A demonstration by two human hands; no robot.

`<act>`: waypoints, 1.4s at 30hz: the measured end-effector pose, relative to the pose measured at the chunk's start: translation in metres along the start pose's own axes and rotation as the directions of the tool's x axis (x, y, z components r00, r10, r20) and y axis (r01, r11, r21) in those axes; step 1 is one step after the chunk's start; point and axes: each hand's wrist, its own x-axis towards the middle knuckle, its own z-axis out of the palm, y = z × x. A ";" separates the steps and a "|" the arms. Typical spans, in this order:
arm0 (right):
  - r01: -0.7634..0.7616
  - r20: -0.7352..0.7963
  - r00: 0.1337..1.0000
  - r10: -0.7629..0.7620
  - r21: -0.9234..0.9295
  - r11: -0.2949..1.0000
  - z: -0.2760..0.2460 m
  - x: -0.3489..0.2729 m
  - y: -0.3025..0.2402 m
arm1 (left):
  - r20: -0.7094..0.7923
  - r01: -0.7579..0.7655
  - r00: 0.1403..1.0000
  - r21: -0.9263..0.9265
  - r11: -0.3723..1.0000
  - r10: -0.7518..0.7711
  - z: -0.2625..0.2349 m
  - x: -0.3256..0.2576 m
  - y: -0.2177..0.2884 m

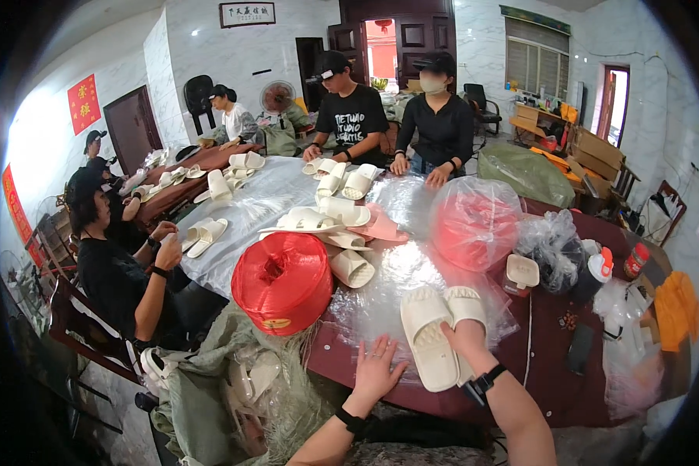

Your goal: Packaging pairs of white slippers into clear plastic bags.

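Note:
My right hand (466,339) grips a pair of cream slippers (429,346) at the table's near edge, fingers partly hidden under the second slipper's strap. My left hand (378,368) lies flat with fingers spread on the clear plastic sheeting (396,291), just left of the slippers. Beyond it sits a big red roll of plastic twine (282,281). Right behind the roll, several loose cream slippers (353,268) are heaped, with a pink slipper (378,225) among them.
A red roll in clear plastic (474,225), an open cream tub (522,273), a lidded cup (594,276) and a dark phone (579,349) stand or lie to the right. A green woven sack (225,388) is at lower left. Several people sit around the tables.

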 end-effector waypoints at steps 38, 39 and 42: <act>-0.091 -0.022 0.945 0.327 0.941 0.325 -0.105 -0.170 0.023 | 0.273 0.036 0.960 -0.343 0.939 0.063 -0.043 0.013 0.027; 0.007 -0.146 0.944 0.297 0.906 0.424 -0.107 -0.164 0.012 | 0.303 0.113 0.953 -0.407 0.906 0.017 -0.040 0.015 0.021; 0.078 -0.244 0.927 0.284 0.867 0.491 -0.113 -0.165 -0.001 | 0.353 0.265 0.933 -0.530 0.805 -0.075 -0.025 0.018 0.003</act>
